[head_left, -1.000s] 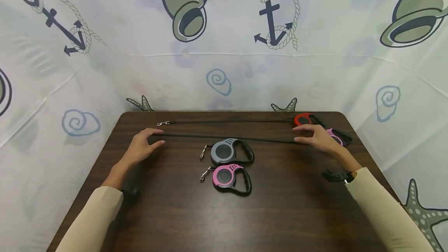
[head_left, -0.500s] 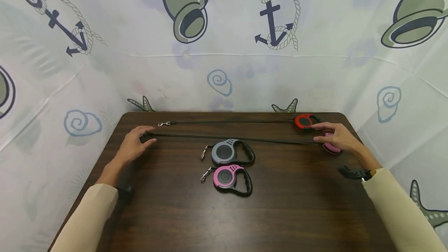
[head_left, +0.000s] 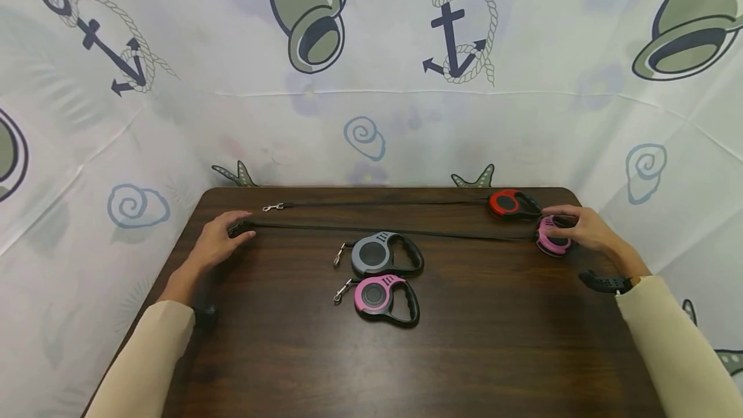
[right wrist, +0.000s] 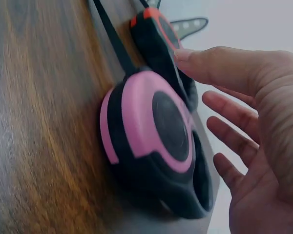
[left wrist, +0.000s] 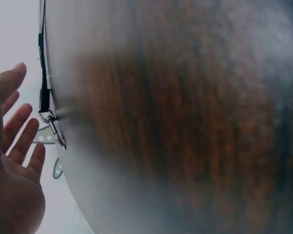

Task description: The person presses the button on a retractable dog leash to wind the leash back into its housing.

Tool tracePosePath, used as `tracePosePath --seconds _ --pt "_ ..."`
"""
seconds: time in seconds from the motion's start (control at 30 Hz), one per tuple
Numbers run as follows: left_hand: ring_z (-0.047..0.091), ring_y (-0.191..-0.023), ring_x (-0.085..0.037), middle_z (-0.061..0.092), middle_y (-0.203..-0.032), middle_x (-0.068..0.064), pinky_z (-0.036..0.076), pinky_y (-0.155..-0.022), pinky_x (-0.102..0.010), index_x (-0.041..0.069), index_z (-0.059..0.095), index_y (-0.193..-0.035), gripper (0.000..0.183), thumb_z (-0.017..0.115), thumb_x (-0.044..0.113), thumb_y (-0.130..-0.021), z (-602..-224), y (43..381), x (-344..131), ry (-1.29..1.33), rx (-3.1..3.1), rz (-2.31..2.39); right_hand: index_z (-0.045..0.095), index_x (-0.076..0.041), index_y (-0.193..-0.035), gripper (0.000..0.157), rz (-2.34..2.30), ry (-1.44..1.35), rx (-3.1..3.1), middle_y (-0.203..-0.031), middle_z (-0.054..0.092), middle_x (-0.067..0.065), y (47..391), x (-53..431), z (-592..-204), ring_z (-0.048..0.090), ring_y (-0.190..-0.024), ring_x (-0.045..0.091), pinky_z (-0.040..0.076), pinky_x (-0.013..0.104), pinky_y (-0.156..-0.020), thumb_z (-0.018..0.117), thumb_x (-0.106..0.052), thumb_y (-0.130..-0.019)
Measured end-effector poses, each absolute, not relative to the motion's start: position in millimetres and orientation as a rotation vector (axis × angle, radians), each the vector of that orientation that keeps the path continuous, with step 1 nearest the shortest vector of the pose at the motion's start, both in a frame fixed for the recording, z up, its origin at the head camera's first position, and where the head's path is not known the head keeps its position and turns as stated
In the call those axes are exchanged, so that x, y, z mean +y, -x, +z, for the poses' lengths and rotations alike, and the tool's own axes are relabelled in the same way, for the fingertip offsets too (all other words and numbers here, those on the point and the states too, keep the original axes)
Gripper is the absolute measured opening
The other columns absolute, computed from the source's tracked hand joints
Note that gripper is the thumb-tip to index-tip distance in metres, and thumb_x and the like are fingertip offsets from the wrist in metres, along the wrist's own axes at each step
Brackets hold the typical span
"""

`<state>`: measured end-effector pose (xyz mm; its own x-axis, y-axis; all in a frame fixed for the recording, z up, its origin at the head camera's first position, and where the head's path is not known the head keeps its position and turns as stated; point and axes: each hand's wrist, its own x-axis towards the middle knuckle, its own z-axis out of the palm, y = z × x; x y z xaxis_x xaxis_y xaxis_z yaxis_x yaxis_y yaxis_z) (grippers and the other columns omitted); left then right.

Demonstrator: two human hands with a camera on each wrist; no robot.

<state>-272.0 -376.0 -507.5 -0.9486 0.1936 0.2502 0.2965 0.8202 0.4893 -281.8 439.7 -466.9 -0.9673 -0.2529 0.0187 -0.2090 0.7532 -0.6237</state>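
In the head view my left hand [head_left: 213,242] is at the left end of a long black leash tape. The left wrist view shows its fingers relaxed, apart from the metal snap hook [left wrist: 52,129] on that end. At the tape's other end lies a pink retractable dog leash [right wrist: 139,114], its black handle at the back. My right hand [head_left: 589,229] hovers right over it, fingers loosely spread and holding nothing, partly hiding the handle in the head view. Behind it lies a red retractable leash [head_left: 504,202], its tape drawn out leftward to a silver snap hook [head_left: 273,207].
A grey retractable leash [head_left: 371,254] and a second pink retractable leash [head_left: 373,294] lie mid-table, hooks pointing left. The dark wooden table [head_left: 325,366] ends at a patterned white cloth [head_left: 406,128] behind and at both sides.
My right hand has moved to the right, from above the black tape to over the pink leash. My left hand has shifted slightly left along the tape's end.
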Motion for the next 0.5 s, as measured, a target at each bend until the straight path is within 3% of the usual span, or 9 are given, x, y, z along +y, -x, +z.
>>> tracePosePath --seconds 0.1,0.23,0.5 --pt "0.049 -0.136 -0.054 0.057 -0.145 -0.031 0.037 -0.111 -0.070 -0.003 0.061 -0.141 0.051 0.078 0.019 -0.098 -510 273 -377 0.368 -2.825 -0.811 0.060 0.006 -0.142 0.057 -1.030 0.351 2.861 -0.142 0.059 0.033 283 443 -468 0.052 -0.131 0.049 0.052 0.042 -0.098 0.081 -0.020 -0.095" --pt "0.049 -0.137 -0.053 0.057 -0.145 -0.031 0.036 -0.112 -0.069 -0.004 0.060 -0.142 0.052 0.077 0.019 -0.099 -512 275 -377 0.359 -2.840 -0.822 0.058 0.005 -0.144 0.062 -1.040 0.297 2.839 -0.148 0.053 0.036 285 446 -472 0.044 -0.138 0.055 0.038 0.073 -0.107 0.082 -0.025 -0.095" --pt "0.048 -0.138 -0.053 0.057 -0.146 -0.032 0.035 -0.114 -0.068 -0.006 0.060 -0.141 0.052 0.078 0.016 -0.098 -513 279 -375 0.349 -2.859 -0.839 0.057 0.004 -0.147 0.069 -0.971 0.225 2.838 -0.151 0.048 0.039 290 451 -485 0.041 -0.141 0.059 0.034 0.075 -0.109 0.082 -0.032 -0.094"
